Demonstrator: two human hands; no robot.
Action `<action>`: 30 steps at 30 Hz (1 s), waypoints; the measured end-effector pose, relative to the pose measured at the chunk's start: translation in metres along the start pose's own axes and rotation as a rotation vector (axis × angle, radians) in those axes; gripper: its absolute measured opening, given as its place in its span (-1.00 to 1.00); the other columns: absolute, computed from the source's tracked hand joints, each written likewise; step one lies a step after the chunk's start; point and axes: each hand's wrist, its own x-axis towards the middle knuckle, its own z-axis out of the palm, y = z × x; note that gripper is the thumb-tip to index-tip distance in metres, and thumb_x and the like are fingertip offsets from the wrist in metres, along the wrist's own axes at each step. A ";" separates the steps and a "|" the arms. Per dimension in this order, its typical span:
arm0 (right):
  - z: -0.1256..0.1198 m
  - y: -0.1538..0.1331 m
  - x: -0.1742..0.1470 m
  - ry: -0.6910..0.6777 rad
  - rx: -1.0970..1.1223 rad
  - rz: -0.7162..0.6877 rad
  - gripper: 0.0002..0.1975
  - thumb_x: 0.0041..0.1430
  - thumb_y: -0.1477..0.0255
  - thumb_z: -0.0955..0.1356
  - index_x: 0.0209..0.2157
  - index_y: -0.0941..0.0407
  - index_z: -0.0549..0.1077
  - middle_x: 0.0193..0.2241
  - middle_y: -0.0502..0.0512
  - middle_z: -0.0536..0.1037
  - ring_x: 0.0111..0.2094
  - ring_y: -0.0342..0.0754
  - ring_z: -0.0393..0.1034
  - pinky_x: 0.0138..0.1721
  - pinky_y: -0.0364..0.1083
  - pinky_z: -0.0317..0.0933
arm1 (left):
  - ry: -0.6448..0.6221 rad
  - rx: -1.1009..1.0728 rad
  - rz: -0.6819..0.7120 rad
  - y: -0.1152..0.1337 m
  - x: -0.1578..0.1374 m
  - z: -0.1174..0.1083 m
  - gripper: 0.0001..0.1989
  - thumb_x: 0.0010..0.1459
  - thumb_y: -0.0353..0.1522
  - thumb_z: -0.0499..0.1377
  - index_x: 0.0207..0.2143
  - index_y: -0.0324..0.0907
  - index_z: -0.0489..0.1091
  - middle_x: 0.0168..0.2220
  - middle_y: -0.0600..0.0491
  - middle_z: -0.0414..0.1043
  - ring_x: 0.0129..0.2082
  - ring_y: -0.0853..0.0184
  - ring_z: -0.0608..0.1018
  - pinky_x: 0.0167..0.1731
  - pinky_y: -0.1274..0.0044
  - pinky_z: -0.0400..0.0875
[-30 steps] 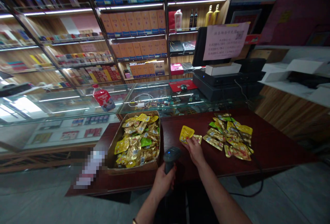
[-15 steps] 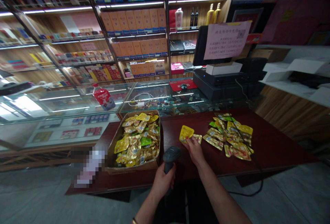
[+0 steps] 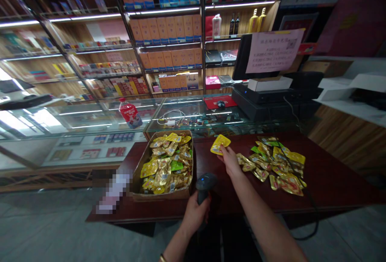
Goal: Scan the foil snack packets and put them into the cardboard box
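Observation:
My left hand (image 3: 196,212) is wrapped around the handle of a dark barcode scanner (image 3: 206,181), its head tilted up over the table's near edge. Between the fingers of my right hand (image 3: 229,158) is a yellow snack packet (image 3: 220,144), held just above the tabletop. A cardboard box (image 3: 140,166) filled with gold, yellow and green snack packets stands left of the scanner. To the right of my right hand lies a loose pile of similar packets (image 3: 280,163), its left end close to my wrist.
The dark red table (image 3: 328,173) adjoins a glass display counter (image 3: 193,131). A red bottle (image 3: 130,113), a white cable (image 3: 171,122) and a mouse (image 3: 221,104) sit on the glass. Behind the pile stands a monitor (image 3: 241,60). A black cord (image 3: 315,213) hangs over the table's right side.
The yellow packet in my right hand has turned and risen slightly away from me. A packet that lay beside my right fingers is now nearer the pile, by my wrist. The view has shifted a little.

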 end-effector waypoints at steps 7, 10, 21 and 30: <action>0.110 -0.022 -0.005 -0.259 -0.273 -0.192 -0.61 0.01 0.28 0.49 -0.09 0.07 0.57 -0.18 0.12 0.62 -0.16 0.04 0.54 -0.01 0.03 0.40 | 0.014 0.011 0.014 0.002 -0.002 0.000 -0.50 0.01 0.03 0.31 -0.24 -0.19 0.36 -0.66 0.23 0.29 -0.77 0.47 0.30 -0.81 0.65 0.21; 0.125 -0.028 -0.017 -0.374 -0.345 -0.273 -0.59 0.02 0.36 0.50 -0.03 0.05 0.57 -0.10 0.12 0.61 -0.15 0.01 0.55 0.00 -0.01 0.40 | 0.015 0.015 0.027 0.001 -0.001 -0.001 -0.51 0.03 0.03 0.29 -0.25 -0.18 0.35 -0.66 0.22 0.30 -0.77 0.48 0.29 -0.80 0.65 0.21; -0.070 -0.042 -0.013 0.123 -1.438 -0.211 -0.53 0.28 0.42 0.34 0.19 0.26 0.41 0.02 0.43 0.55 0.13 0.35 0.33 0.15 0.31 0.07 | -0.032 -0.026 0.031 -0.001 0.000 -0.002 -0.51 0.02 0.00 0.33 -0.22 -0.20 0.38 -0.65 0.22 0.31 -0.76 0.48 0.29 -0.80 0.67 0.20; -0.069 -0.010 -0.034 -0.103 -1.246 -0.319 -0.48 0.13 0.52 0.38 0.16 0.09 0.44 -0.06 0.26 0.52 -0.08 0.12 0.50 0.06 0.06 0.25 | 0.012 -0.004 -0.012 0.005 -0.002 -0.001 -0.47 -0.01 0.02 0.32 -0.19 -0.20 0.38 -0.64 0.22 0.31 -0.76 0.47 0.32 -0.80 0.65 0.23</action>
